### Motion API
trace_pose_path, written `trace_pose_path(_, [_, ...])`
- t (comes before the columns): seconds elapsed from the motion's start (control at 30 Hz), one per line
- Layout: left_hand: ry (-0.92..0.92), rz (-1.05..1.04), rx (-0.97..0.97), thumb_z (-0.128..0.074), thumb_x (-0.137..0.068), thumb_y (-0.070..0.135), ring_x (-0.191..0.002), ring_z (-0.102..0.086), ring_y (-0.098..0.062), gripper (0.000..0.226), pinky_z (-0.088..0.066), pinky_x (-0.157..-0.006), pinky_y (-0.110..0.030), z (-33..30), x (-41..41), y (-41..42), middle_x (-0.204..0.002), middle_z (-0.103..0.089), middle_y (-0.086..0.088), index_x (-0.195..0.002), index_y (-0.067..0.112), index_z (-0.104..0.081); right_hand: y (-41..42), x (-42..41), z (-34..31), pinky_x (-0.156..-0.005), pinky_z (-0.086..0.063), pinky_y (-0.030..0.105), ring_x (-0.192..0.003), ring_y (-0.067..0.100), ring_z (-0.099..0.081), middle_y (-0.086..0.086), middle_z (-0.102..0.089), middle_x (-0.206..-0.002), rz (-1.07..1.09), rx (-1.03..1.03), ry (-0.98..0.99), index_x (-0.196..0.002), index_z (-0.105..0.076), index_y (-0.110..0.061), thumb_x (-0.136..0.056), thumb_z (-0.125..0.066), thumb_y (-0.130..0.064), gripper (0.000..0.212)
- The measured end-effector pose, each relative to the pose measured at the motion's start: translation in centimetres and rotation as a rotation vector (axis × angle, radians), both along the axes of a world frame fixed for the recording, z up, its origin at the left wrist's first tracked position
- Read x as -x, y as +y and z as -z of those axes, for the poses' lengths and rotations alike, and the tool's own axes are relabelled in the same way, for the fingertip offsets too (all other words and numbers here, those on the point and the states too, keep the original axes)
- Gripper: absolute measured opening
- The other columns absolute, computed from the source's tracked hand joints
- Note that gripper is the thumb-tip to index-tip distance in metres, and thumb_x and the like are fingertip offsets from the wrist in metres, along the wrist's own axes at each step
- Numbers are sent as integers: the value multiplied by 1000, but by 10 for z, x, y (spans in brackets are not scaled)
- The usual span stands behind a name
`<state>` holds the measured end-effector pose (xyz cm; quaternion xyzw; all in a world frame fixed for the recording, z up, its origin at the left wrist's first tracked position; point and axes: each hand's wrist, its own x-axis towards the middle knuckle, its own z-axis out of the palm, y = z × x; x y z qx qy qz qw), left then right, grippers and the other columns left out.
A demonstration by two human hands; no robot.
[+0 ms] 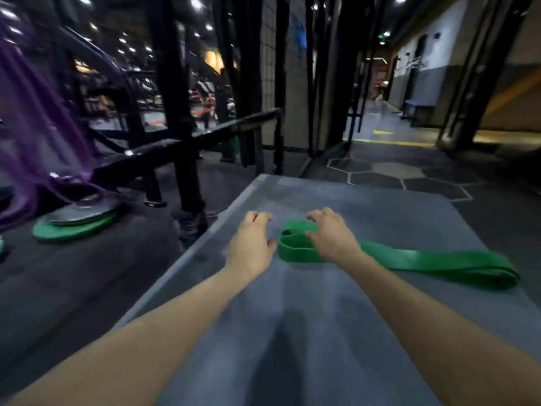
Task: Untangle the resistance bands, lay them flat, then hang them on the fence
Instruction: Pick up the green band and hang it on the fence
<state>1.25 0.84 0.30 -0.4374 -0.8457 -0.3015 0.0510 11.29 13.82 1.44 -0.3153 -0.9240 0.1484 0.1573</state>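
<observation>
A green resistance band (pixel 409 260) lies on the grey mat (pixel 307 332). Its long loop stretches to the right, and its left end is folded into a small coil. My right hand (pixel 330 235) rests over that coil with fingers bent down onto it; whether it grips the band is unclear. Just left of the coil, my left hand (pixel 251 244) hovers palm down, fingers loosely curled and holding nothing. Purple bands (pixel 32 118) hang on the black rail (pixel 187 145) at the far left.
Black rack posts (pixel 181 98) stand left of the mat's far corner. A green and a grey weight plate (pixel 76 221) lie stacked on the dark floor to the left. Hexagon-patterned flooring (pixel 395 171) and a corridor lie beyond the mat on the right.
</observation>
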Motion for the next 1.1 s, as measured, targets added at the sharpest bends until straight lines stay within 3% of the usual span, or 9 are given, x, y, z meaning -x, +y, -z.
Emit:
trace_pose_path(0.13, [-54, 55, 80, -57, -89, 14, -118, -49, -26, 44, -44, -92, -39, 39, -1, 48, -134, -40, -3, -131, 17, -44, 44, -20, 35, -104, -35, 39, -127, 32, -35, 13, -42, -133, 66, 17, -65, -132, -44, -8, -93, -53, -21, 43])
trace_pose_path(0.3, [24, 102, 162, -59, -84, 7, -124, -42, -25, 57, -39, -96, -35, 67, 24, 84, -138, -36, -3, -136, 17, -40, 77, -23, 70, -103, -35, 38, -125, 31, -36, 12, -44, -128, 71, -15, -110, -133, -43, -8, -90, -57, -21, 47])
trace_pose_path(0.43, [100, 153, 271, -68, -80, 18, -125, -39, -28, 68, -39, -102, -39, 77, 45, 97, -140, -33, -4, -140, 19, -34, 93, -19, 85, -104, -33, 37, -123, 30, -36, 11, -44, -129, 53, -39, -123, -134, -42, -9, -89, -59, -23, 50])
trace_pose_path(0.5, [24, 157, 273, -70, -81, 22, -124, -43, -29, 70, -38, -102, -39, 82, 51, 99, -138, -37, -8, -140, 18, -33, 97, -18, 91, -103, -34, 38, -121, 30, -38, 10, -45, -128, 52, -39, -111, -133, -44, -8, -90, -58, -22, 47])
trace_pose_path(0.67, [-275, 194, 54, -77, -74, 13, -108, -52, -18, 53, -38, -90, -23, 75, 66, 101, -121, -58, -12, -122, 9, -52, 99, -19, 95, -101, -36, 39, -117, 29, -40, 10, -47, -125, 65, -47, -45, -127, -50, -7, -94, -50, -17, 35])
trace_pose_path(0.83, [-691, 196, -355, -76, -73, 7, -90, -63, -21, 40, -50, -82, -30, 41, 71, 117, -101, -66, -14, -105, 13, -54, 109, -23, 76, -91, -40, 38, -112, 32, -43, 14, -52, -114, 135, -44, 102, -111, -57, -2, -93, -51, -16, 23])
trace_pose_path(0.93, [-761, 137, -441, -76, -74, 9, -89, -65, -24, 39, -53, -80, -30, 34, 76, 142, -106, -67, -17, -107, 6, -57, 119, -20, 65, -88, -37, 35, -111, 31, -43, 13, -52, -113, 176, -53, 156, -111, -57, -3, -93, -51, -16, 22])
trace_pose_path(1.1, [-703, -52, -318, -82, -69, 16, -95, -62, -26, 47, -50, -88, -33, 56, 94, 168, -110, -65, -16, -106, 0, -59, 133, -11, 71, -90, -42, 37, -116, 28, -41, 11, -50, -122, 182, -64, 130, -120, -53, -7, -94, -48, -11, 27])
